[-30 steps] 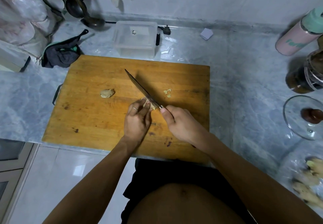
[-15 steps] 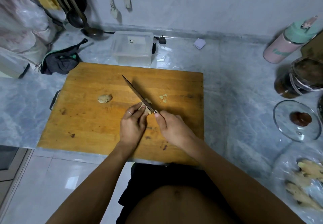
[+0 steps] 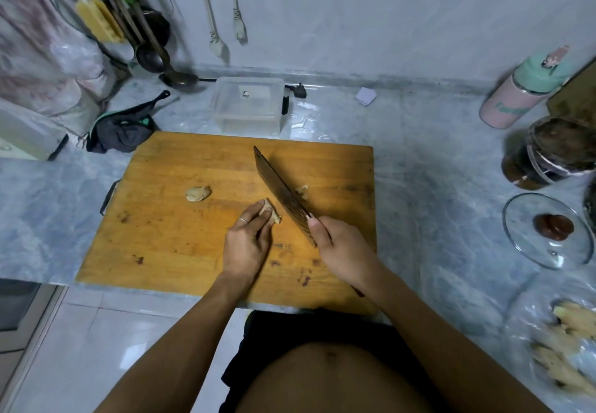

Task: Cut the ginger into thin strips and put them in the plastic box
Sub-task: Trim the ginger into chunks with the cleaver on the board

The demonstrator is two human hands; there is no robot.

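Note:
A wooden cutting board (image 3: 180,238) lies on the marble counter. My left hand (image 3: 246,241) holds a small ginger piece (image 3: 272,213) down on the board with its fingertips. My right hand (image 3: 342,249) grips the handle of a dark cleaver (image 3: 280,191), whose blade is tilted and lifted just right of that piece. A second ginger chunk (image 3: 197,193) lies to the left, and a few cut bits (image 3: 302,190) lie right of the blade. The clear plastic box (image 3: 247,107) stands behind the board, near the wall.
A dark cloth bag (image 3: 121,130) sits at the board's back left corner. On the right stand a pink and green bottle (image 3: 522,90), a dark jar (image 3: 548,154) and a glass lid (image 3: 548,228). More ginger (image 3: 567,345) lies in a plastic bag at lower right. Ladles (image 3: 154,54) hang at back left.
The cleaver has lifted off the ginger piece and tilted, its blade now clear to the right of it. My left hand stays on the piece. The view has shifted slightly.

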